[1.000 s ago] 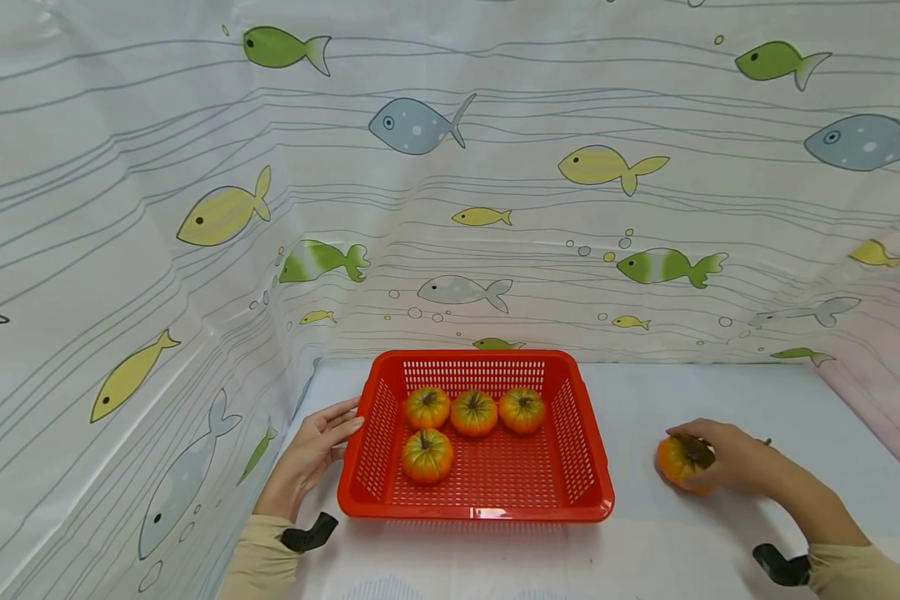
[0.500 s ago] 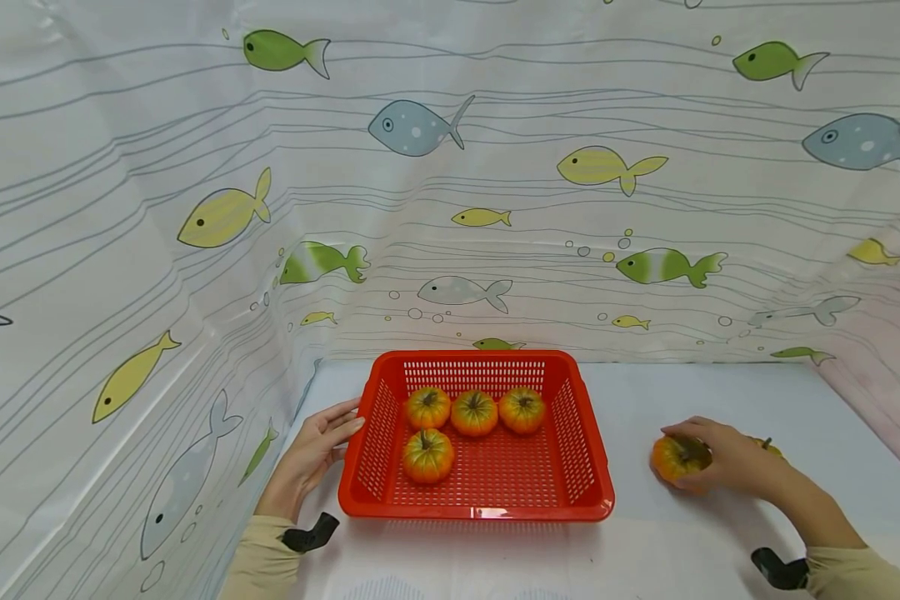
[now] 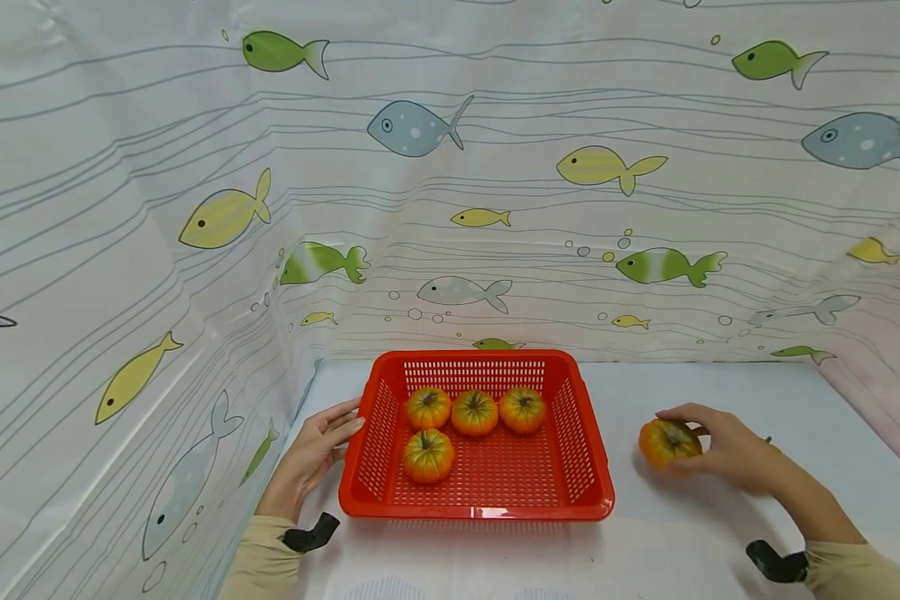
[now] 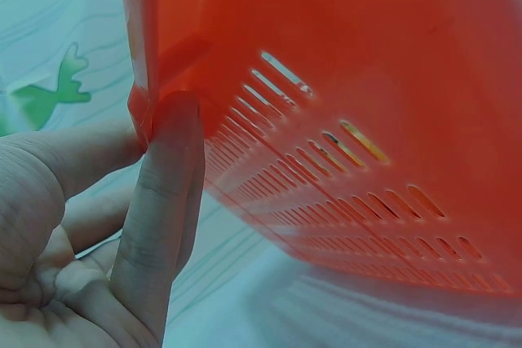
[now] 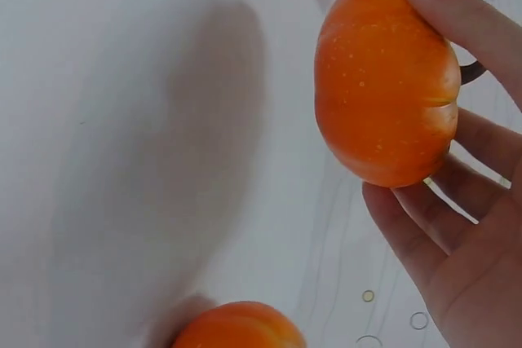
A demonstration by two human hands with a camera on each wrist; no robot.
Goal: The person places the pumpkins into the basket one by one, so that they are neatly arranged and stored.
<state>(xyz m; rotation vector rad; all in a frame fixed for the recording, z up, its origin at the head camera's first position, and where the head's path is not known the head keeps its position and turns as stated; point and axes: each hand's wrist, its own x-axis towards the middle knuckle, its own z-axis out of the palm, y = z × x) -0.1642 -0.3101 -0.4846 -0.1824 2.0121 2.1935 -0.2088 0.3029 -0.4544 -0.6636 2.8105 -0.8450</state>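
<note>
My right hand holds a small orange pumpkin between thumb and fingers, to the right of the red basket. In the right wrist view the held pumpkin hangs over the table with its dark stem toward the palm. Another pumpkin lies below it there; in the head view the right hand mostly hides that one. At the basket's left side, my left hand pinches the rim, its fingers tucked under the lip in the left wrist view. Several pumpkins sit inside the basket, three along the back.
White cloth printed with fish rises behind and along the left side. A pale blue-white tabletop lies under everything. Dark wrist mounts stick out from both sleeves.
The right hand has lifted its pumpkin and carried it a little left, toward the basket. My left hand and the basket have stayed in place.
</note>
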